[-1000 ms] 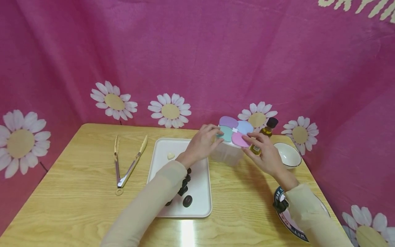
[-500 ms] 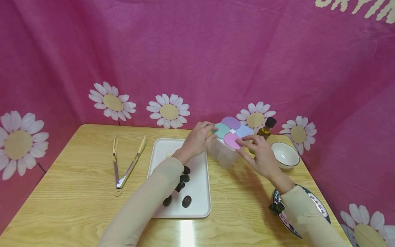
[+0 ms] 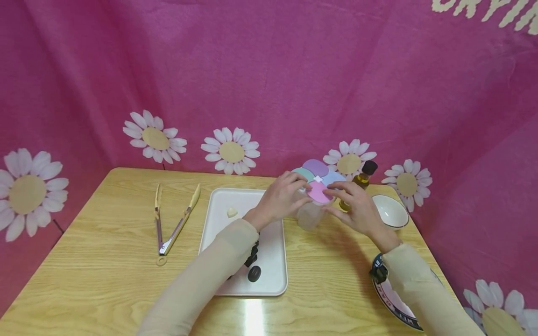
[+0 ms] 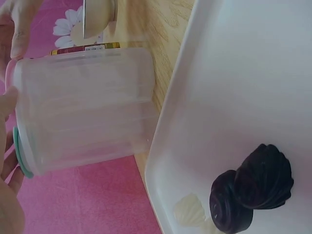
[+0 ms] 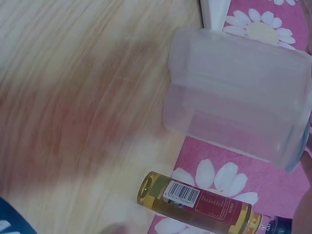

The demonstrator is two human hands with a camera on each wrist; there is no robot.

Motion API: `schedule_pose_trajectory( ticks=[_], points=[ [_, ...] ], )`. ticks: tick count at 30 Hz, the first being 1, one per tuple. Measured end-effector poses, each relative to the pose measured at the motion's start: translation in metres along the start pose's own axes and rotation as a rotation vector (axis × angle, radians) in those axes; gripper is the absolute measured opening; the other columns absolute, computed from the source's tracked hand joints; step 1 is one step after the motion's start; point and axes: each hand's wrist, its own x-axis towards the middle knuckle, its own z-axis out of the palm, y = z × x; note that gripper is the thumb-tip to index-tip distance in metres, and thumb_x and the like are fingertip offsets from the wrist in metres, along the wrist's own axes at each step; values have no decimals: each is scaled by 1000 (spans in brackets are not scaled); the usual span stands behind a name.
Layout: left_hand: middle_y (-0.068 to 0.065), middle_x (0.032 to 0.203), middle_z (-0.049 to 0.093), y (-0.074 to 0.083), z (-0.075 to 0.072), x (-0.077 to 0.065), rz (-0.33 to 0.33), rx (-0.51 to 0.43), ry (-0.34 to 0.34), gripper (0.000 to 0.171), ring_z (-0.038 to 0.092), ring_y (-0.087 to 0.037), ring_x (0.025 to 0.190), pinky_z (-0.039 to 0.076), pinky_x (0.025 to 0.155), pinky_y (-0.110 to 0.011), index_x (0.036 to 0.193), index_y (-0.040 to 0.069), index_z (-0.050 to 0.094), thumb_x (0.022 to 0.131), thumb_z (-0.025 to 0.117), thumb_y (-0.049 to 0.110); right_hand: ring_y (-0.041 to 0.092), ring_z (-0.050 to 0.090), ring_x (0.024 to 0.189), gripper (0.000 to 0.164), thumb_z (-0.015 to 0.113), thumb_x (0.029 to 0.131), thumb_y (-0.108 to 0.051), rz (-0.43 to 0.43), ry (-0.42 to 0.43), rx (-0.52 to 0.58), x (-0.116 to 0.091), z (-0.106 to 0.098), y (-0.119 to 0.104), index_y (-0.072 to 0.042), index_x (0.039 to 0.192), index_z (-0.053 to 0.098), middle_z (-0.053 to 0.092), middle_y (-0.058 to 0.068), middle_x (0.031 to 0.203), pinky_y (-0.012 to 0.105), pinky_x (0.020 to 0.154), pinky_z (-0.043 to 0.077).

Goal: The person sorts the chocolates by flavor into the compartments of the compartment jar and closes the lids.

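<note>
Tongs lie splayed on the worktop. White tray holds dark moulded pieces and a pale shell. Left hand: fingers bent, gripping the lid edge of the frosted container, upright between tray and bottle; contents not discernible. Right hand: fingers and thumb pinch the rim beside the pink petal. Bottle: amber liquid. Then white bowl; patterned plate partly under right sleeve.

The petal-shaped lid is partly covered by the left hand and right hand, dark pieces by the left sleeve, the plate by the right sleeve; cream lettering is cropped by the head view's edge
</note>
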Motion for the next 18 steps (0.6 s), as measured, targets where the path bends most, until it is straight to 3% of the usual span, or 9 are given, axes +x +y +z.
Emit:
schedule_pose_trajectory(
  ticks=[6,18],
  points=[
    [-2,123,71,0,4,2,6,9,8,24,61,-21,118,52,104,-33,113,17,78,95,78,33,31,69,103,57,59,101,-60,8,-14,-5,3,-1,1,-9,118,79,75,15,115,45,78,55],
    [1,121,72,1,6,4,8,17,-19,21,60,-21,120,50,107,-35,112,19,77,98,74,33,31,68,96,60,57,100,-61,-2,38,-14,5,3,2,-6,110,80,78,14,105,41,69,52]
  ],
)
